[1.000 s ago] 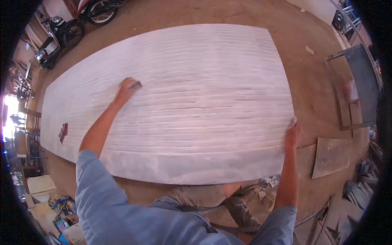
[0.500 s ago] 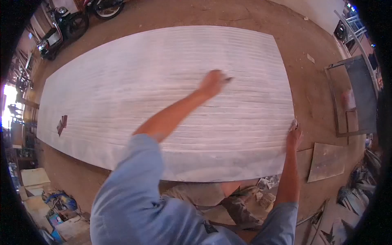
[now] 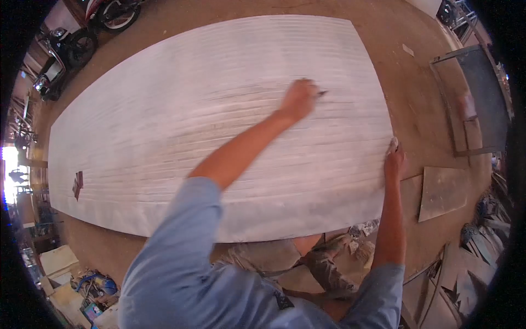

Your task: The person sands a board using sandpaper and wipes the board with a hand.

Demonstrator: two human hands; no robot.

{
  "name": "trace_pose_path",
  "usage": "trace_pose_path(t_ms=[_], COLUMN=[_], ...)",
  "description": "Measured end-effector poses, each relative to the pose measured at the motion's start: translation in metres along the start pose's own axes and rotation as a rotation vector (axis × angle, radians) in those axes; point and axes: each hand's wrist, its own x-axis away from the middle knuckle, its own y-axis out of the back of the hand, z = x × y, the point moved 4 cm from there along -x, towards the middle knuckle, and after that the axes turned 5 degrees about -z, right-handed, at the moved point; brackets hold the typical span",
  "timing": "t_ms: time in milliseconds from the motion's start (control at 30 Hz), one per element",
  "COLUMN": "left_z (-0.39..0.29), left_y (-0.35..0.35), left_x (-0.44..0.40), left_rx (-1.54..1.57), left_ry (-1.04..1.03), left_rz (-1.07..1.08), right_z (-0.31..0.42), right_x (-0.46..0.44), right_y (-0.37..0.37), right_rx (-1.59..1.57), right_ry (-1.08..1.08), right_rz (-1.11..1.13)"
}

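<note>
A large white panel (image 3: 164, 109) with fine horizontal ridges lies in front of me. Over its right-hand half, my left hand (image 3: 298, 100) is closed around a small dark piece (image 3: 322, 94). Only the tip of that piece shows past the fingers, and blur hides its kind. At the panel's right edge is my right hand (image 3: 394, 158), its whitish thumb on top and its fingers curled around the rim, partly out of sight. A dark red, folded scrap (image 3: 78, 185), like sandpaper, rests near the panel's left end.
Motorbikes (image 3: 55, 66) stand at the upper left on the brown floor. To the right are a grey framed panel (image 3: 482, 98) and a flat board (image 3: 442, 193). Scrap pieces (image 3: 476, 274) pile up at lower right, with clutter (image 3: 90, 285) at lower left.
My left hand has moved right across the panel with the dark piece. My right hand stays at the right edge. The whole view has shifted and turned slightly.
</note>
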Motion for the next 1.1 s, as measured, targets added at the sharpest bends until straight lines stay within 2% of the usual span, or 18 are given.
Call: trace_pose_path(t_ms=[33,133,167,200,267,300,333,367,433,500,600,633,667,767,833,900,1000,1100], left_z=[-0.011,0.004,0.033,0.048,0.100,0.115,0.126,0.113,0.093,0.055,-0.013,-0.041,-0.061,-0.114,-0.122,-0.099,-0.076,-0.082], left_y=[-0.017,0.004,0.026,0.071,0.132,0.162,0.179,0.174,0.159,0.101,0.000,-0.032,-0.072,-0.134,-0.150,-0.140,-0.083,-0.097], left_x=[-0.018,-0.007,0.019,0.040,0.097,0.117,0.128,0.118,0.098,0.056,-0.019,-0.045,-0.076,-0.130,-0.145,-0.127,-0.096,-0.105], left_rx=[-0.036,-0.032,0.047,0.051,0.004,-0.032,-0.107,-0.086,0.039,0.048,0.159,0.186,0.203,0.249,0.134,0.115,0.190,0.204], left_ry=[0.029,0.045,-0.029,0.081,0.034,0.125,0.065,0.036,0.175,-0.017,-0.059,-0.083,-0.095,-0.114,-0.131,-0.154,-0.174,-0.142], left_rz=[0.091,0.168,-0.020,0.061,-0.011,0.024,-0.011,0.003,0.072,-0.005,-0.025,-0.118,-0.047,-0.068,0.017,-0.017,-0.002,0.013], right_z=[0.003,0.001,-0.002,-0.006,-0.002,0.000,-0.005,-0.005,-0.005,0.000,-0.004,-0.005,-0.005,-0.014,-0.010,-0.008,-0.004,-0.014], right_x=[0.000,0.001,-0.001,-0.002,0.001,0.002,0.001,0.001,0.005,0.004,0.000,0.002,-0.001,-0.006,-0.008,-0.003,-0.003,-0.005], right_y=[0.004,0.007,0.002,-0.001,0.002,0.005,0.003,-0.001,0.001,0.003,0.000,-0.002,-0.003,-0.005,-0.004,0.002,0.009,-0.007], right_rx=[-0.002,-0.010,-0.008,-0.005,-0.018,-0.017,-0.009,-0.001,0.026,0.008,-0.008,0.003,-0.040,-0.056,-0.045,-0.068,-0.052,-0.084], right_ry=[0.005,-0.026,-0.014,-0.011,0.026,0.081,0.050,0.162,0.247,0.024,-0.074,-0.091,-0.087,-0.059,-0.036,-0.040,-0.067,-0.024], right_rz=[-0.011,-0.019,-0.029,-0.034,-0.076,-0.113,-0.125,-0.128,-0.127,0.091,0.112,0.104,0.054,-0.003,-0.014,-0.088,-0.060,-0.098])
